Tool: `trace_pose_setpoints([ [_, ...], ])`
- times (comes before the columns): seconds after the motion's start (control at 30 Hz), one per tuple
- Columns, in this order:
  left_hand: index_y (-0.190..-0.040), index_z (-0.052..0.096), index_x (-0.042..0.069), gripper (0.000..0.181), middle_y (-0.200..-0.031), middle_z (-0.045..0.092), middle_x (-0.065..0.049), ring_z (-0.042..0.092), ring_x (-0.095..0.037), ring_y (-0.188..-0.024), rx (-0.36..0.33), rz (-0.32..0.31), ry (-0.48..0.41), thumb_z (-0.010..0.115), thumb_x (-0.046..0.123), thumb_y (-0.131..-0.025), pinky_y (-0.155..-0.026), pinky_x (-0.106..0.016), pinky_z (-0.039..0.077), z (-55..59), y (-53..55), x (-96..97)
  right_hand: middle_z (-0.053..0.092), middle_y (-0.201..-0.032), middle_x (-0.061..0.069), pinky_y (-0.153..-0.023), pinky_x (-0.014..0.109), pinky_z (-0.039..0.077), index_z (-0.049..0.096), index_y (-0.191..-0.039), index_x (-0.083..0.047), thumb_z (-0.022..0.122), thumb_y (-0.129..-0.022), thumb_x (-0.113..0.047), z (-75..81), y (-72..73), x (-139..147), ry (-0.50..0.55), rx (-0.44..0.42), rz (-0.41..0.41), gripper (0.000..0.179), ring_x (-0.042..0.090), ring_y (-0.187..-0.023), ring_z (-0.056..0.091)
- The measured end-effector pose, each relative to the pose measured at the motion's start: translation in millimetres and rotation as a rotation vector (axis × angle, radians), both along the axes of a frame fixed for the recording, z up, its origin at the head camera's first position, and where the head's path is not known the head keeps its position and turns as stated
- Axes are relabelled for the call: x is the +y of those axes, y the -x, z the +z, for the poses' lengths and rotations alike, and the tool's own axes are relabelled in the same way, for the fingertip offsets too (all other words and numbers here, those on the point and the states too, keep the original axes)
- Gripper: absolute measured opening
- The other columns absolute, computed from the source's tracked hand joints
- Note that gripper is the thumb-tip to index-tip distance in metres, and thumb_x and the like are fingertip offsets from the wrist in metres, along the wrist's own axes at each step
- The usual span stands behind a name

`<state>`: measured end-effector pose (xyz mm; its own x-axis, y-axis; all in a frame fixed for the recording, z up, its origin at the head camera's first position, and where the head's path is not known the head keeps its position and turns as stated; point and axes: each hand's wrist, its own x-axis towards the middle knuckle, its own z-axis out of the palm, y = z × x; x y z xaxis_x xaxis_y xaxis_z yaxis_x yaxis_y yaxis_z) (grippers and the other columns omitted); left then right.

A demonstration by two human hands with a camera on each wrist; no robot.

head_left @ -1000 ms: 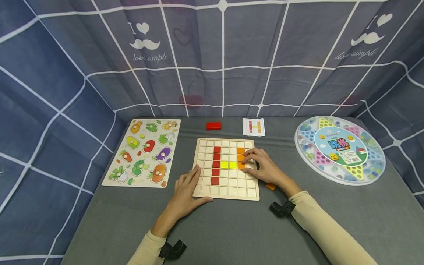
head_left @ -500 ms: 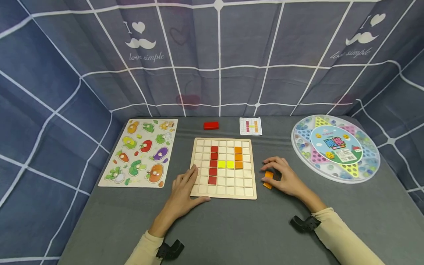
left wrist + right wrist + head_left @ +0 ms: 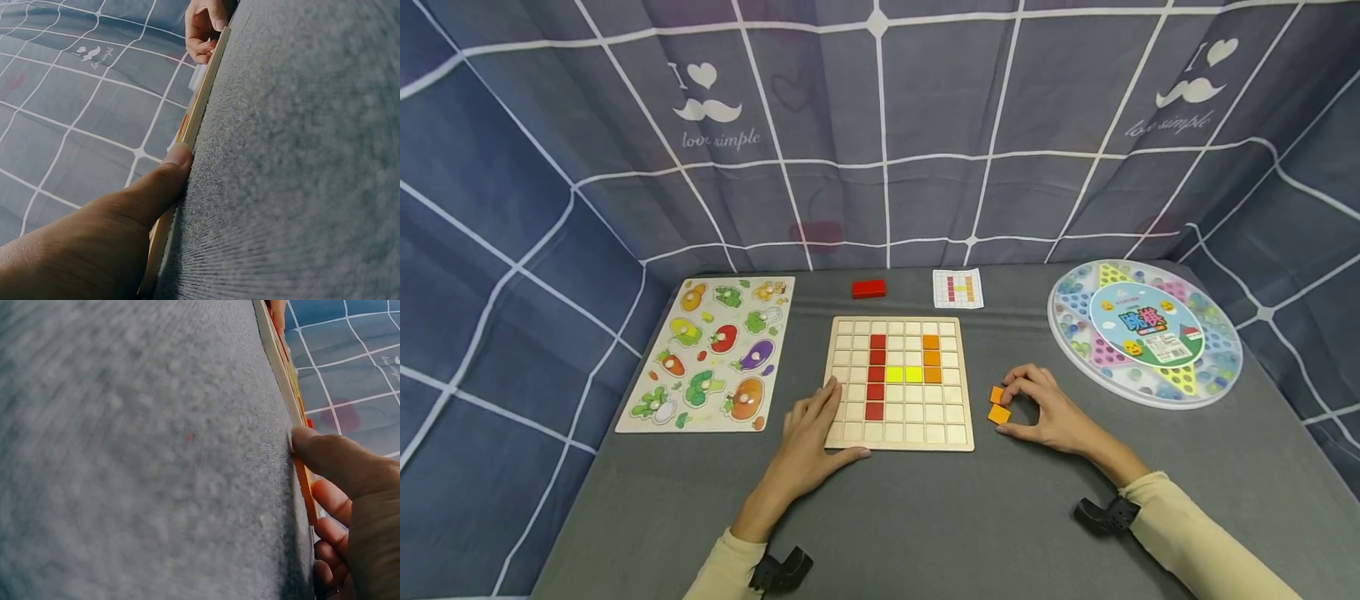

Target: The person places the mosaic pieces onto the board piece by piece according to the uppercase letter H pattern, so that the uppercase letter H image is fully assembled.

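Observation:
A square wooden grid board point(image 3: 898, 435) lies on the table, with a column of red tiles point(image 3: 876, 375), two yellow tiles point(image 3: 904, 374) and a shorter column of orange tiles point(image 3: 931, 358) in its cells. My left hand point(image 3: 808, 437) rests at its lower left corner, fingers straight along the left edge and thumb along the front edge. To the right of the board, my right hand point(image 3: 1048, 412) has its thumb and forefinger bent about two loose orange square tiles point(image 3: 998, 414), pinching at their edges. In the right wrist view, the thumb point(image 3: 319, 447) presses an orange tile's edge point(image 3: 306, 487).
Behind the board lie a red block point(image 3: 868, 289) and a small pattern card point(image 3: 958, 289). A vegetable picture board point(image 3: 703, 354) is at the left. On the right sits a round board-game box point(image 3: 1146, 333). Grid-patterned curtains point(image 3: 925, 117) hang behind and at the sides.
My right hand has left the orange column on the board and moved right to the loose orange tiles, which now lie apart at an angle. My left hand stays on the board.

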<state>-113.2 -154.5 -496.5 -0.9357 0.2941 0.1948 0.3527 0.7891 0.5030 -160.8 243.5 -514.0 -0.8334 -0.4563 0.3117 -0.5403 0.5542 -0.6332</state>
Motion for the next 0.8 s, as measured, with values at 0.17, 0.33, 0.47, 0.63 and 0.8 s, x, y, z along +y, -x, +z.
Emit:
trace_pose_setpoints([
  [0.17, -0.153, 0.033, 0.006, 0.105, -0.16, 0.03, -0.012, 0.039, -0.034, -0.125, 0.006, 0.003, 0.008, 0.083, 0.05, -0.072, -0.099, -0.054, 0.029, -1.1, -0.5, -0.3, 0.052, -0.115, 0.0, -0.09, 0.04, 0.03, 0.06, -0.089, -0.026, 0.091, -0.068, -0.023, 0.6, -0.7, 1.1, -0.012, -0.015, 0.005, 0.037, 0.019, -0.109, 0.038],
  [0.33, -0.153, 0.034, 0.006, 0.105, -0.159, 0.031, -0.013, 0.04, -0.034, -0.123, 0.019, -0.002, -0.002, 0.083, 0.05, -0.071, -0.099, -0.054, 0.029, -1.7, -0.3, 0.1, 0.052, -0.118, 0.001, -0.092, 0.038, 0.03, 0.062, -0.092, -0.027, 0.089, -0.071, -0.022, -0.5, 0.3, 5.7, -0.012, -0.017, 0.041, 0.034, 0.019, -0.111, 0.039],
  [0.47, -0.153, 0.033, 0.005, 0.105, -0.159, 0.031, -0.014, 0.041, -0.032, -0.12, 0.025, -0.009, -0.008, 0.083, 0.05, -0.071, -0.099, -0.053, 0.03, -3.0, 0.0, -0.2, 0.052, -0.122, 0.002, -0.094, 0.037, 0.03, 0.064, -0.094, -0.028, 0.089, -0.07, -0.02, -0.4, 1.1, 8.9, -0.017, -0.016, 0.086, 0.035, 0.018, -0.114, 0.039],
  [0.63, -0.152, 0.033, 0.005, 0.105, -0.159, 0.031, -0.014, 0.042, -0.032, -0.119, 0.033, -0.01, -0.012, 0.083, 0.049, -0.071, -0.098, -0.054, 0.029, -3.8, 0.8, -1.0, 0.052, -0.124, 0.003, -0.096, 0.036, 0.029, 0.065, -0.096, -0.028, 0.089, -0.07, -0.02, 0.5, 2.2, 8.8, -0.021, -0.017, 0.098, 0.036, 0.017, -0.116, 0.038],
  [0.8, -0.152, 0.034, 0.005, 0.105, -0.159, 0.032, -0.014, 0.042, -0.032, -0.119, 0.036, -0.01, -0.009, 0.083, 0.049, -0.071, -0.097, -0.053, 0.029, -4.4, 0.9, -1.1, 0.052, -0.124, 0.003, -0.096, 0.036, 0.029, 0.066, -0.096, -0.028, 0.089, -0.07, -0.02, 0.7, 1.5, 8.2, -0.018, -0.017, 0.094, 0.036, 0.017, -0.116, 0.038],
])
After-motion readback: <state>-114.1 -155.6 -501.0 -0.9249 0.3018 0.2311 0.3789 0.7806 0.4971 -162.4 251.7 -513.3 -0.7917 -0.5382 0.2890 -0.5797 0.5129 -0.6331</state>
